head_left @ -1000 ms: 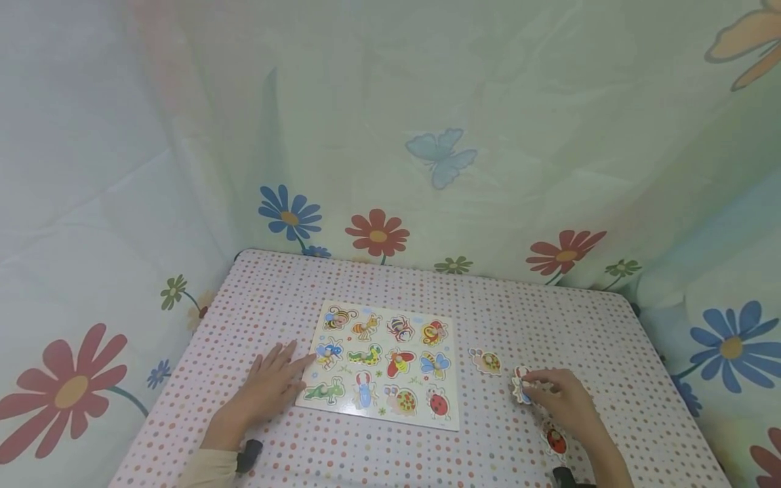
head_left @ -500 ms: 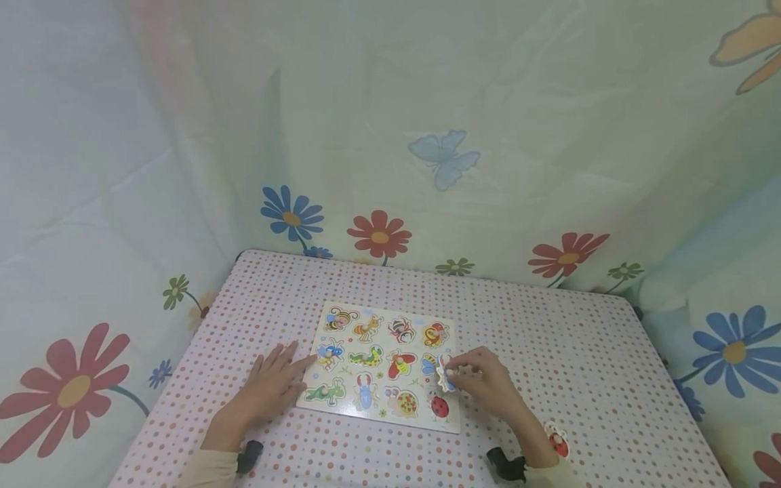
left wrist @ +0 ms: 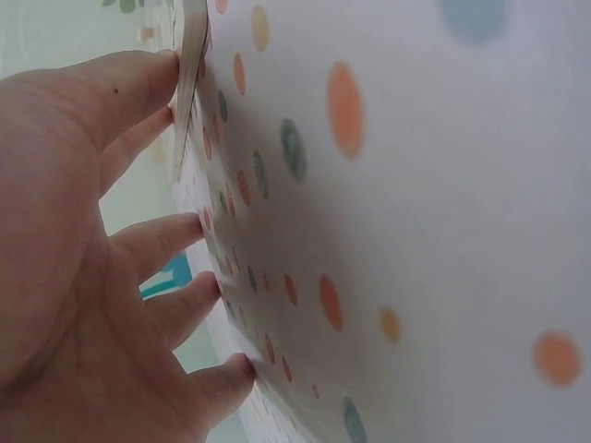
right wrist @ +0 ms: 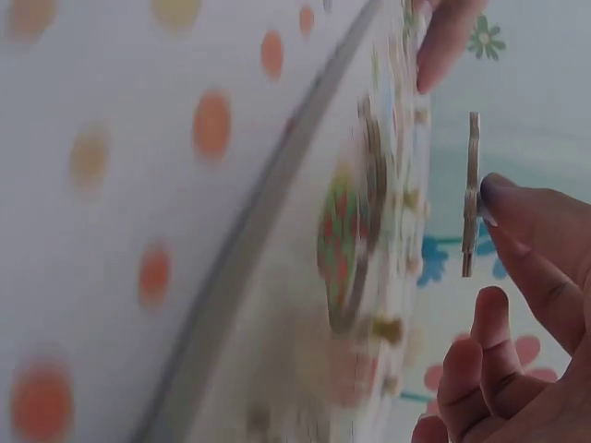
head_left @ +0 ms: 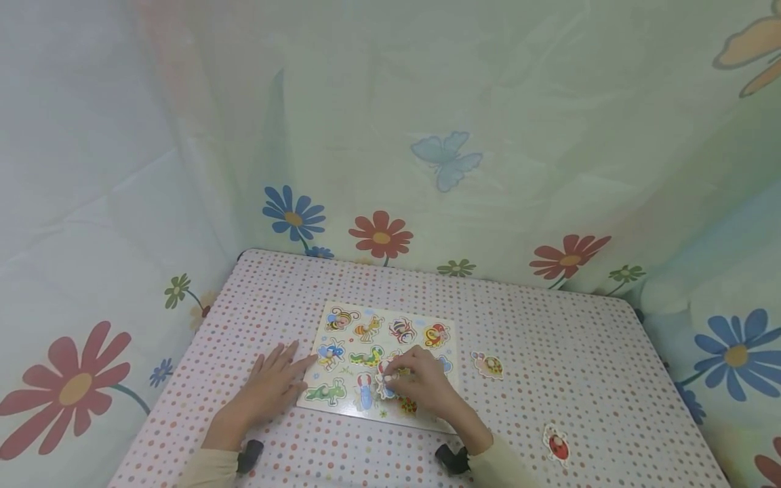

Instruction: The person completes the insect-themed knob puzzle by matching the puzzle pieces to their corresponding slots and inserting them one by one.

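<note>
My right hand point(head_left: 421, 383) pinches a wooden stag beetle puzzle piece point(head_left: 384, 383) by its knob, above the lower middle of the insect puzzle board point(head_left: 348, 407). In the right wrist view the piece point(right wrist: 471, 198) shows edge-on between thumb and finger, apart from the board. My left hand point(head_left: 271, 384) lies spread at the board's left side. The left wrist view has its thumb and a finger at the board's edge point(left wrist: 191, 55) and its other fingertips on the table. A printed stag beetle spot point(head_left: 364, 393) shows left of the held piece; the board's lower right is partly hidden by my right hand.
Right of the board lies a snail piece point(head_left: 488, 366). Nearer the front right is a ladybug piece point(head_left: 556, 445). Several knobbed insect pieces, such as a grasshopper point(head_left: 326, 391), sit in the board. A dotted cloth point(head_left: 537, 325) covers the table; flowered curtains stand behind.
My right hand has carried the stag beetle piece leftward from the table's right side to over the board. The snail and ladybug pieces have stayed, and my left hand has kept its place.
</note>
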Action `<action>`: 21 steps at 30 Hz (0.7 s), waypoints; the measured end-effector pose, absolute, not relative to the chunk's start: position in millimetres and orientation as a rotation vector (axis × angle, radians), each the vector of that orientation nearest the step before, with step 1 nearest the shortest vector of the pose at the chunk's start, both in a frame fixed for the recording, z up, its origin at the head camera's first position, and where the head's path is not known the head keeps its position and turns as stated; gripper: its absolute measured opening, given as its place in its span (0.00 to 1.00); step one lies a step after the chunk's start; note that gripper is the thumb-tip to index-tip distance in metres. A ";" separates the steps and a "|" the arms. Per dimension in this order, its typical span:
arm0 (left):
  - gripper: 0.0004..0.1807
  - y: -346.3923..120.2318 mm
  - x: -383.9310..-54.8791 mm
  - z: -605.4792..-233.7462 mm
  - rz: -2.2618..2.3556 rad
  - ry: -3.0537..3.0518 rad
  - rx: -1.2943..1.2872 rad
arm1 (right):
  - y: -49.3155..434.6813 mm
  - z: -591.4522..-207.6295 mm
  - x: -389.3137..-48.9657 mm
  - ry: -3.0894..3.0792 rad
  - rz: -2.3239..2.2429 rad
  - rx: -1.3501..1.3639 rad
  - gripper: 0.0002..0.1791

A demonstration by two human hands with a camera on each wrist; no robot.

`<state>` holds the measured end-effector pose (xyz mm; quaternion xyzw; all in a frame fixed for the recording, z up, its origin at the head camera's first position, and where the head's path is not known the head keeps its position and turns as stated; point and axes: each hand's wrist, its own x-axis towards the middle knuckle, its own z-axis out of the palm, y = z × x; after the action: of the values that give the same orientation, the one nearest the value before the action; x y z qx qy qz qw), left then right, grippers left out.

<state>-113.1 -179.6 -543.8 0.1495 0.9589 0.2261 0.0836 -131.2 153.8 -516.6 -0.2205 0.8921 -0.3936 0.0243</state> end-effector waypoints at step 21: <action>0.28 -179.7 -113.9 -546.4 0.661 2.863 0.437 | 111.0 -529.7 -125.2 2.766 -0.994 -0.612 0.07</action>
<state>-113.9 -179.7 -546.4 0.1466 0.9603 0.2217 0.0853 -125.2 111.0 -529.7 -0.2035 0.9191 -0.3302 0.0698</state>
